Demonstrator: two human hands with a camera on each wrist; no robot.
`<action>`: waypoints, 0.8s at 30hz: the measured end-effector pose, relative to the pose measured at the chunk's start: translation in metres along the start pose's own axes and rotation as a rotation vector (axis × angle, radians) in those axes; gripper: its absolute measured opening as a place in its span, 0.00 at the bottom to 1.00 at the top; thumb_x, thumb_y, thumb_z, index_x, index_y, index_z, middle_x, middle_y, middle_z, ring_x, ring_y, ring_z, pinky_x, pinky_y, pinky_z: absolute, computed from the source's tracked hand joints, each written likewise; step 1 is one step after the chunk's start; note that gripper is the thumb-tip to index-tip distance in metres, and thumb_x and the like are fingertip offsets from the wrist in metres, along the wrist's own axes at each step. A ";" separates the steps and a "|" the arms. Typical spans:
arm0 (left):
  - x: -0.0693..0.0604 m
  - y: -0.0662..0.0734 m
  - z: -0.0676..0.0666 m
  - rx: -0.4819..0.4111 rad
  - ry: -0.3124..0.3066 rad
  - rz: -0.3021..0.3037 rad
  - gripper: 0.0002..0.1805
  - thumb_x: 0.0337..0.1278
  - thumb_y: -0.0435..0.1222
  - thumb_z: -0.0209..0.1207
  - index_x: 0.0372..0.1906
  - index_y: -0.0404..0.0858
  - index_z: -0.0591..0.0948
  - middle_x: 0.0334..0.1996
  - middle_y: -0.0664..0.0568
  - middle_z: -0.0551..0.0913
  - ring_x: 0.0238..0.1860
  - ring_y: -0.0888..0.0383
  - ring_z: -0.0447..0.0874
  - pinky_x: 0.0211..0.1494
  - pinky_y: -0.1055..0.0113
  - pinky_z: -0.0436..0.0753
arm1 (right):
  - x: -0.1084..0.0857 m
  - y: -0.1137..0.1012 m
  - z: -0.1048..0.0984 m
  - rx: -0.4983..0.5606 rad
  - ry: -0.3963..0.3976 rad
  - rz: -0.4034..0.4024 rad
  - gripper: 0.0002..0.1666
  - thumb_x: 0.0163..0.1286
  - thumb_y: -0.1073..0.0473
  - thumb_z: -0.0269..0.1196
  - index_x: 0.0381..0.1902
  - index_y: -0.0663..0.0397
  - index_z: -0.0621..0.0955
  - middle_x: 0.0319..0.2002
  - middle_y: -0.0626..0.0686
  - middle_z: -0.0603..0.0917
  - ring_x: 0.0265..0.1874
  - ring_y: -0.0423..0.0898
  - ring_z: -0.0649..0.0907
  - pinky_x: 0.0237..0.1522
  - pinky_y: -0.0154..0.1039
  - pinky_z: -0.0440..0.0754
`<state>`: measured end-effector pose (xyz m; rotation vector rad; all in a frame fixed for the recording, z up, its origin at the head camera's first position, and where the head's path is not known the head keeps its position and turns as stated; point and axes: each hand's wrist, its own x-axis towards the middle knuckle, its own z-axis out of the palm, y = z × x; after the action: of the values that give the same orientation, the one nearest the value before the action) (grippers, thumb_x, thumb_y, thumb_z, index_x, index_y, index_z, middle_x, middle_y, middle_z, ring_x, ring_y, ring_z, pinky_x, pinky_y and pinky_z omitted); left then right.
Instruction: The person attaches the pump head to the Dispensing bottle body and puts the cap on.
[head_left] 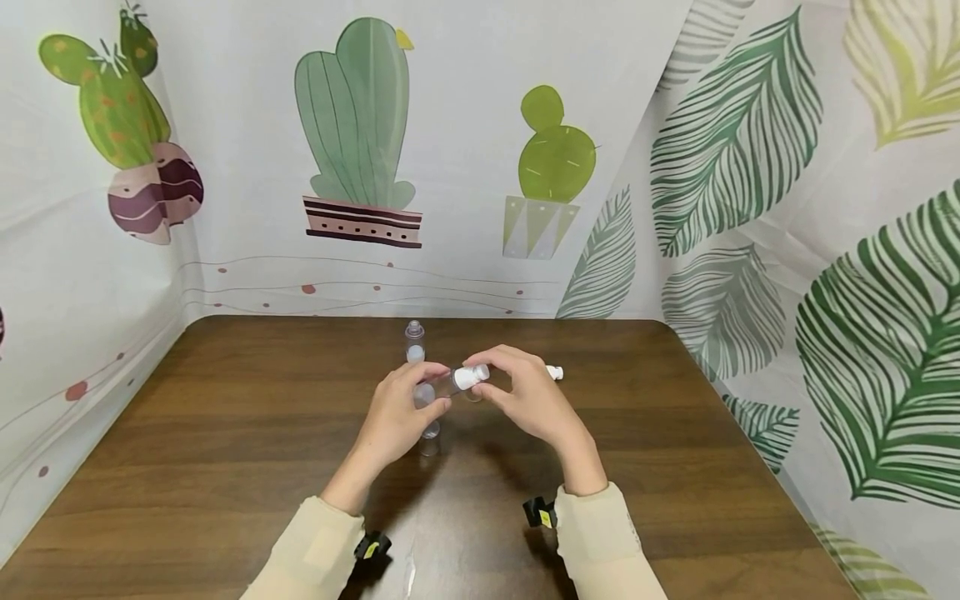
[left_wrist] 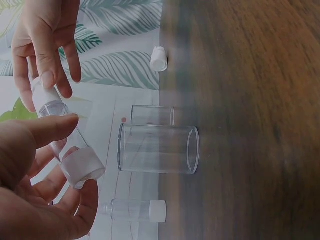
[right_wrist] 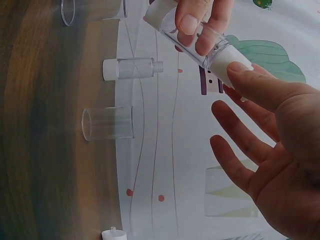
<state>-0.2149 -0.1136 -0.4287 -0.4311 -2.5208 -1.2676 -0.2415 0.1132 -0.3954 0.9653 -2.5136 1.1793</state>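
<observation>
The left hand is gripping a clear bottle around its body, the fingers bending about the wall and the white base pointing down toward the near left. The right hand is pinching the bottle's white top between thumb and fingers, its other fingers spreading away. The bottle is tilting between the two hands, its top to the right, and is being held above the table.

Beyond the left hand, on the far side, a second bottle is standing upright on its white end. Below the left hand, on the near side, a wide clear cylinder is standing; another clear cylinder is standing farther right, the right hand partly covering it in the head view. To the right of that hand, a small white cap is showing in part.

Cream sleeves are covering both forearms. Behind the table a cloth is hanging, printed with cacti and leaves.
</observation>
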 end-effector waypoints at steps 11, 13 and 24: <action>0.000 0.002 0.000 0.003 0.007 0.009 0.21 0.54 0.31 0.78 0.54 0.40 0.87 0.52 0.48 0.89 0.56 0.46 0.85 0.62 0.44 0.79 | 0.001 -0.001 0.001 -0.040 0.013 0.012 0.15 0.67 0.60 0.76 0.51 0.46 0.88 0.43 0.40 0.87 0.45 0.39 0.83 0.50 0.43 0.83; 0.000 0.001 0.000 0.007 0.010 0.012 0.22 0.54 0.31 0.78 0.54 0.40 0.87 0.52 0.48 0.89 0.56 0.46 0.85 0.62 0.44 0.79 | 0.001 -0.001 0.001 -0.042 0.016 0.017 0.14 0.67 0.59 0.76 0.50 0.47 0.88 0.43 0.41 0.87 0.45 0.39 0.84 0.49 0.43 0.84; -0.001 0.000 0.001 0.021 0.006 0.017 0.22 0.54 0.32 0.78 0.55 0.41 0.87 0.51 0.48 0.89 0.56 0.47 0.85 0.62 0.45 0.79 | 0.001 -0.003 0.004 -0.031 0.028 0.078 0.10 0.70 0.56 0.75 0.47 0.48 0.88 0.40 0.42 0.89 0.40 0.41 0.87 0.45 0.43 0.85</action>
<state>-0.2145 -0.1133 -0.4297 -0.4427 -2.5181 -1.2338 -0.2403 0.1079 -0.3956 0.8442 -2.5609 1.1632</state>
